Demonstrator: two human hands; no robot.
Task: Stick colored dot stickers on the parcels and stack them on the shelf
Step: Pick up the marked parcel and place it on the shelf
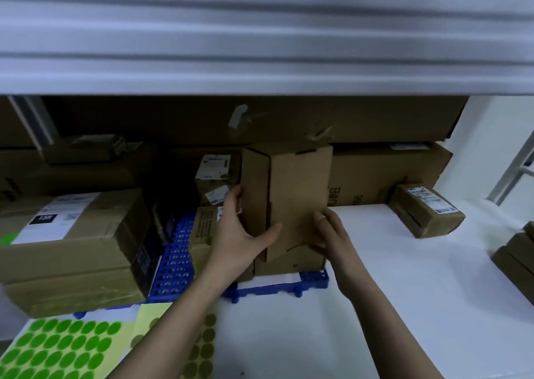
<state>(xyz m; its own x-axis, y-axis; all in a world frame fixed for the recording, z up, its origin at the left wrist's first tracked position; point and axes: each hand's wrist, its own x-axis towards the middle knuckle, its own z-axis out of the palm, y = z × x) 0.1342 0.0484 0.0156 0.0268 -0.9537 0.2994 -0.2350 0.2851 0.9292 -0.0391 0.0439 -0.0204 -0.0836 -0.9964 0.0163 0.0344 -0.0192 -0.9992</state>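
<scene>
A grey shelf board (260, 32) overhangs the white surface (404, 263), where long cartons (387, 173) line the far side. Mid-scene, a tall plain parcel (300, 193) stands atop another box on a blue pallet (176, 263) — left hand (242, 234) wraps its left edge, right hand (329, 231) grasps its lower right corner. Green dot stickers (60, 349) lie near left. Standing tall on a small footing, the parcel may topple once released — no dot shows on its visible faces.

Printed black letters, turned sideways and reading roughly "UMB", stand on the long carton (387, 176) at the back of the white shelf (404, 277). Shipping labels on the other parcels are too blurred to read.
</scene>
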